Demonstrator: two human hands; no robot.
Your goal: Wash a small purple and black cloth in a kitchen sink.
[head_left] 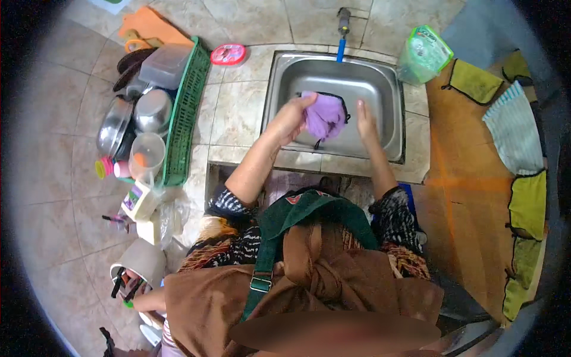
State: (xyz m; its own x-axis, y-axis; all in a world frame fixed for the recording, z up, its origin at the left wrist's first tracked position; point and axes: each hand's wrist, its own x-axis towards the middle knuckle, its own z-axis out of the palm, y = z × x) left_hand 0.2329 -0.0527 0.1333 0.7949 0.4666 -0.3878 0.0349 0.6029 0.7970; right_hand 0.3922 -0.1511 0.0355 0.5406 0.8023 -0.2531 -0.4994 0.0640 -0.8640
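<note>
A bunched purple cloth (325,116) with black edging hangs over the stainless steel sink (376,89). My left hand (291,119) grips its left side, thumb on top and fingers mostly hidden beneath. To the right of the cloth, my right hand (366,124) is held edge-on with its fingers stretched out and nothing in it. A small gap separates it from the cloth. Behind the sink, a tap (344,21) with a blue spout (341,50) points toward the basin; no running water can be made out.
A green dish rack (189,113) holding bowls and containers stands left, near a pink soap box (228,54). At the sink's back right is a green-and-clear pouch (425,53). Yellow-green cloths (474,81) hang along the right. Another person's arm (150,301) reaches by a pale bucket (144,259).
</note>
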